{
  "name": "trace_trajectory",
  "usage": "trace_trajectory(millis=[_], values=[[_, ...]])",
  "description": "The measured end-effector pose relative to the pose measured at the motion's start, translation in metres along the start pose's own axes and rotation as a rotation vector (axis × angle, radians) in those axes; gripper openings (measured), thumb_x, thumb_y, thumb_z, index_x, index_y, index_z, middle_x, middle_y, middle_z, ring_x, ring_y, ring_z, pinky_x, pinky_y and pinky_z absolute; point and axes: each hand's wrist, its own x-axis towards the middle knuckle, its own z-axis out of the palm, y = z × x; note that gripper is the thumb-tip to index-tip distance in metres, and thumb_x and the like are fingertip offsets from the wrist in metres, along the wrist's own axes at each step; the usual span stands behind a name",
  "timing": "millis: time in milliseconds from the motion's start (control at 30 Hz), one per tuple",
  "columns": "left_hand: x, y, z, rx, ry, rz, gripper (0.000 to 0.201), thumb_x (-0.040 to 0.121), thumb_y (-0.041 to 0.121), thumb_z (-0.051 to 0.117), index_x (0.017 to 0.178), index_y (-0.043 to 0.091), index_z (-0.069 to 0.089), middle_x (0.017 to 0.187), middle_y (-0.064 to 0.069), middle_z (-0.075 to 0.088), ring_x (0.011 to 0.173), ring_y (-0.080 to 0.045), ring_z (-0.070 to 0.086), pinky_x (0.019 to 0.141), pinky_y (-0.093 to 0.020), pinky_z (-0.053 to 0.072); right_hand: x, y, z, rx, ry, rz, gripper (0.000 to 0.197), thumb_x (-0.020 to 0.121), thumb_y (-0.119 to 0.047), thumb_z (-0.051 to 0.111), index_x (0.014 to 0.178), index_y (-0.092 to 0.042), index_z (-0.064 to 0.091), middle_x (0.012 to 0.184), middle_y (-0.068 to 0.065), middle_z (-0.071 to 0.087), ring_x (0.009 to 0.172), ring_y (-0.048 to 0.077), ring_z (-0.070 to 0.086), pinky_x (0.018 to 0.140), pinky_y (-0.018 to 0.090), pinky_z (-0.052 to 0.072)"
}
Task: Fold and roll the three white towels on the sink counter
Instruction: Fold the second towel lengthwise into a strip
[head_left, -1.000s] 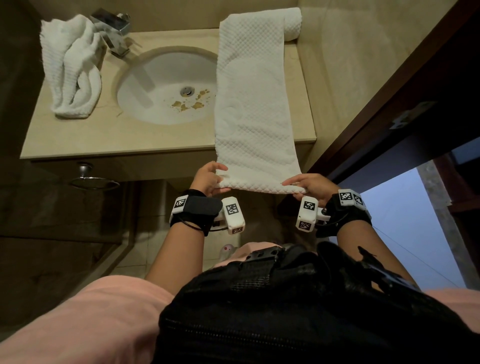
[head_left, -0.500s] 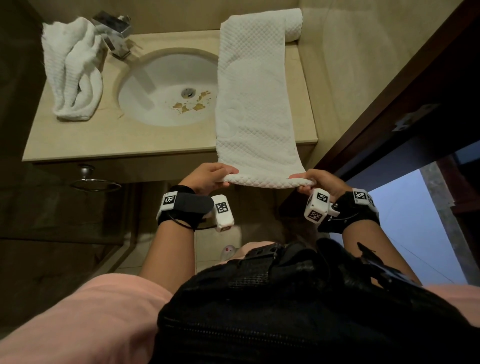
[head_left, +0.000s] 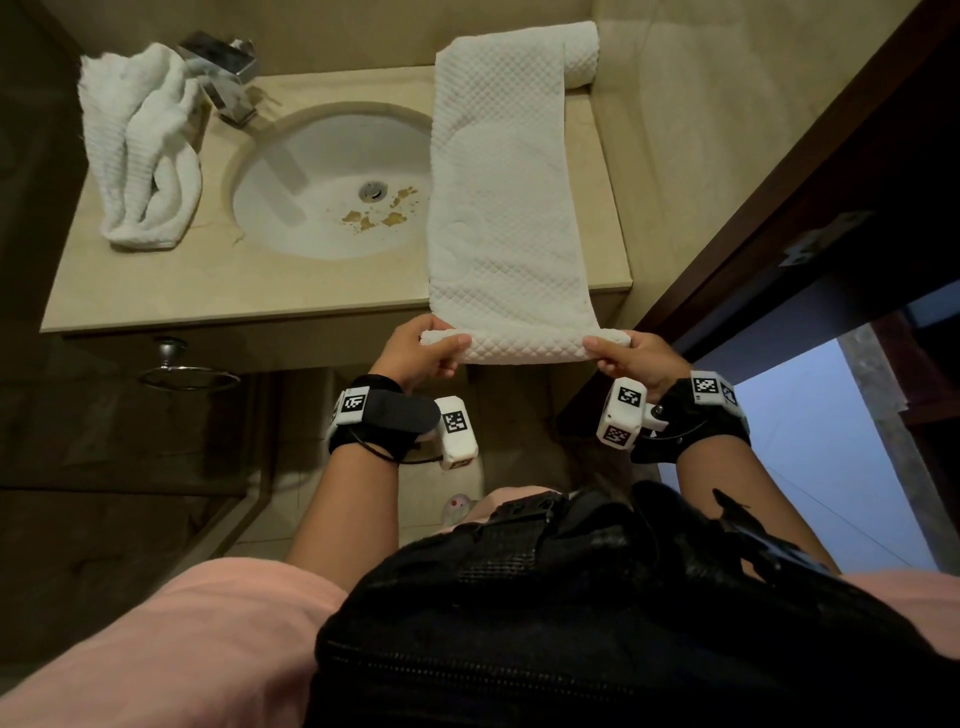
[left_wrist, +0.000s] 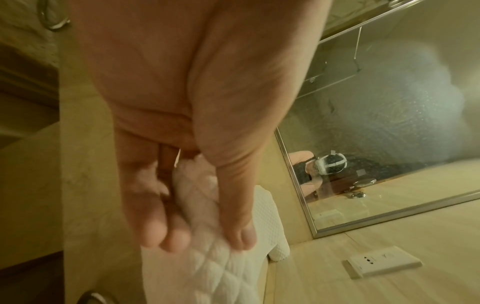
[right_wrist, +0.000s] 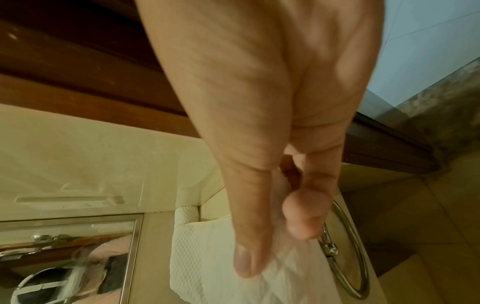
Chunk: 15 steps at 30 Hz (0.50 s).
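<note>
towel (head_left: 506, 208) rolled edge, pinched by left hand (head_left: 415, 356), right hand (head_left: 631, 358)

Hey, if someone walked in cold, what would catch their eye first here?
The long white towel laid flat down the counter's right side, its near end curled into a roll and pinched by the left hand and right hand. Then the crumpled towel at far left and brown stains in the sink.
</note>
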Motion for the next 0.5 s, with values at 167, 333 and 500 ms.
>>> trace_trajectory(millis=[167,333,500], values=[[0.002,-0.005,0.011,-0.055,0.082,-0.083,0.016,0.086,0.021,0.070,0.087,0.013,0.056,0.087,-0.003,0.064,0.072,-0.015,0.064,0.068,-0.031,0.059,0.006,0.006,0.006,0.127,0.023,0.055,0.011,0.087,-0.014,0.066,0.095,-0.007,0.063,0.088,0.008,0.066,0.071,0.012,0.062,0.061,0.016,0.055],[0.009,-0.009,0.015,-0.244,0.151,-0.152,0.023,0.082,0.010,0.072,0.076,0.012,0.050,0.092,-0.009,0.064,0.080,-0.020,0.065,0.062,-0.033,0.059,0.008,0.007,0.012,0.175,0.047,0.122,0.012,0.088,-0.013,0.066,0.093,-0.003,0.061,0.095,0.011,0.066,0.086,0.022,0.066,0.073,0.030,0.058],[0.019,-0.012,0.019,-0.306,0.273,-0.206,0.029,0.079,0.002,0.073,0.073,0.012,0.046,0.096,-0.012,0.063,0.081,-0.022,0.065,0.051,-0.027,0.056,0.011,-0.001,0.019,0.185,0.110,0.109,0.012,0.085,-0.006,0.068,0.090,-0.004,0.058,0.094,0.012,0.065,0.080,0.022,0.066,0.068,0.034,0.058]])
